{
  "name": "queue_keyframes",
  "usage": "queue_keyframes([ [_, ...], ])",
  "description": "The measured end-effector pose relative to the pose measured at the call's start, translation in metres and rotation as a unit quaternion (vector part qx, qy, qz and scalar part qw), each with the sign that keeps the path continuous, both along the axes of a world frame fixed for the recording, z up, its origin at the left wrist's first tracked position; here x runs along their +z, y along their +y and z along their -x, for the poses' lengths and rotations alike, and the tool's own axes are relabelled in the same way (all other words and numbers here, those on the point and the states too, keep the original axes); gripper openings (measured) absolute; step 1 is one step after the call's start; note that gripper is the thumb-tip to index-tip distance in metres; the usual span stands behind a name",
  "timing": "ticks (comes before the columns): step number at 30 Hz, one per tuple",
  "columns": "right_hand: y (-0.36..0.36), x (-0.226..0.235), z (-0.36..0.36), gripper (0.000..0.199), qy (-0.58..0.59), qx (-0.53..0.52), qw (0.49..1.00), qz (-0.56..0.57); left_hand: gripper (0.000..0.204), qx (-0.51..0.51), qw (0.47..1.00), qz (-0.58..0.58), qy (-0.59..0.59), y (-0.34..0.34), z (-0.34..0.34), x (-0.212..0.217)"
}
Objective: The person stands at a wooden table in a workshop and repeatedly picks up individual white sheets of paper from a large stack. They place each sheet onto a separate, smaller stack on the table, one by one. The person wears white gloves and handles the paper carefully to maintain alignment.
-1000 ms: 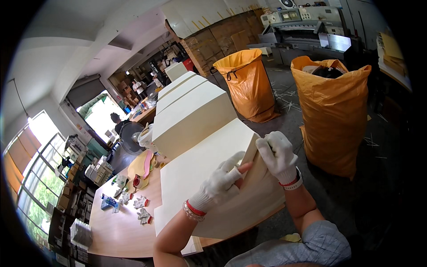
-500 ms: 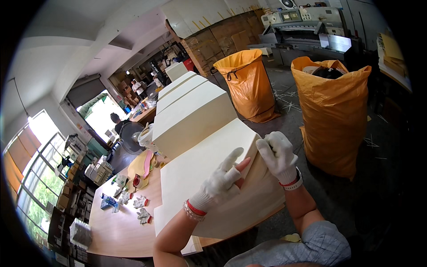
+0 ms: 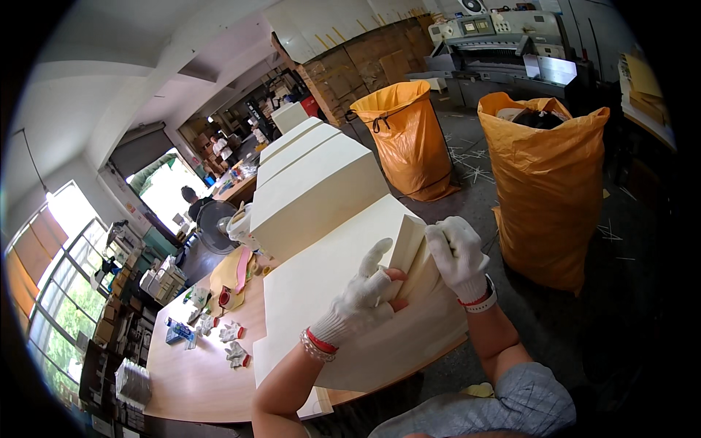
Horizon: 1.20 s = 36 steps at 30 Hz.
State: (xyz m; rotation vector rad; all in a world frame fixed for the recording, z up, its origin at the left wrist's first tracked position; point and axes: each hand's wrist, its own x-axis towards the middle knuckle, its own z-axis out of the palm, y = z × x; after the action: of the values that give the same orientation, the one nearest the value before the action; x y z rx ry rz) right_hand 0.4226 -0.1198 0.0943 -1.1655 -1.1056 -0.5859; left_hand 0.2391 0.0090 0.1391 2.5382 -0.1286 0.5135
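Note:
Both hands wear white knit gloves. My right hand (image 3: 458,253) grips the raised edge of a thin bundle of cream paper sheets (image 3: 411,252), lifted from a large cream paper stack (image 3: 328,292) on the wooden table (image 3: 197,372). My left hand (image 3: 361,296) rests on the stack with fingers spread, its fingertips tucked under the lifted bundle.
Taller cream paper stacks (image 3: 314,193) stand behind. Two full orange sacks (image 3: 544,182) (image 3: 405,139) stand on the floor to the right, with a grey cutting machine (image 3: 496,51) behind. Spare gloves (image 3: 235,354) and small items lie on the table's left. A person (image 3: 196,201) sits far back by a fan.
The lifted bundle of sheets has been raised a little higher at its edge. My left fingers have spread and slid under it. My right hand keeps its grip.

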Motion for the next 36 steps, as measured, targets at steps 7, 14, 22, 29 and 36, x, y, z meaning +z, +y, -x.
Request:
queue_keyframes([
  [7, 0.0, 0.0, 0.0, 0.012, -0.032, 0.005, 0.999, -0.004, 0.06, -0.028, 0.997, -0.064, -0.019, 0.0, 0.001, 0.006],
  [14, -0.006, 0.003, 0.001, 0.012, -0.012, 0.005, 1.0, 0.015, 0.061, -0.016, 0.997, -0.051, 0.051, 0.002, 0.003, 0.008],
  [22, 0.0, 0.0, 0.003, 0.015, 0.017, -0.001, 1.0, -0.017, 0.045, 0.013, 1.0, -0.027, 0.007, -0.002, 0.001, 0.002],
  [29, 0.001, -0.001, 0.001, 0.015, -0.009, -0.003, 1.0, -0.023, 0.045, 0.012, 0.999, -0.02, 0.022, -0.005, 0.003, 0.006],
  [36, -0.001, 0.001, 0.001, 0.023, 0.039, 0.009, 0.999, -0.012, 0.038, -0.027, 0.998, -0.024, 0.045, -0.002, -0.003, 0.01],
])
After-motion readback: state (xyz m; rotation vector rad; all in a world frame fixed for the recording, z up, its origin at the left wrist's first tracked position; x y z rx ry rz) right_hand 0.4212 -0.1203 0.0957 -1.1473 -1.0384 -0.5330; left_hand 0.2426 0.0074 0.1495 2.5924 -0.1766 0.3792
